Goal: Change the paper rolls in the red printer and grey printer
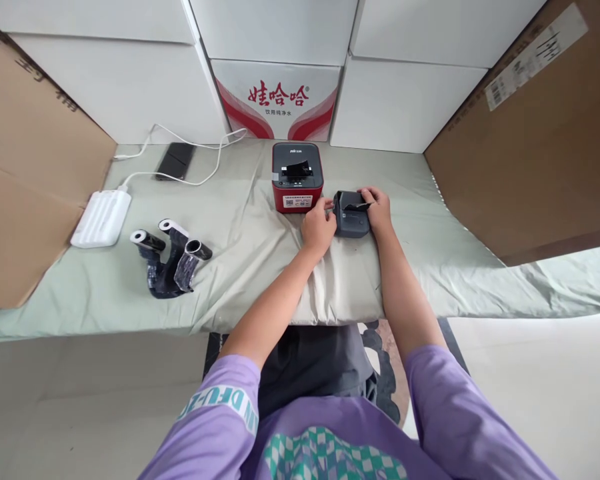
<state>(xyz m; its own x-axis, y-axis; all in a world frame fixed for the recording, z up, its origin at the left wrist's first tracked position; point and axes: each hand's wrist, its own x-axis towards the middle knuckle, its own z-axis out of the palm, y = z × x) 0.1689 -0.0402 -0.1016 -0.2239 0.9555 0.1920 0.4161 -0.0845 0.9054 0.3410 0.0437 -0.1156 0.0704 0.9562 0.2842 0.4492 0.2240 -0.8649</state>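
Bracing the grey printer [351, 217] between both hands. Left hand [319, 228] is cupped narrow against its left side. Right hand [378, 208] is curled over its far right corner, fingertips at the pale strip [356, 207] on the lid; I cannot tell whether the strip is pinched.

Position: the printer sits on the surface [430, 267], near centre, just right of the red printer [297, 177].

Risks, as judged:
- The surface's covering lies loose and creased, so a sideways push could slide the grey printer into the red one.
- A hard tug on the strip could tear it or tip the light body.

Film rolls [170, 260] and white power bank [101, 218] lie well to the left, apart from both hands.
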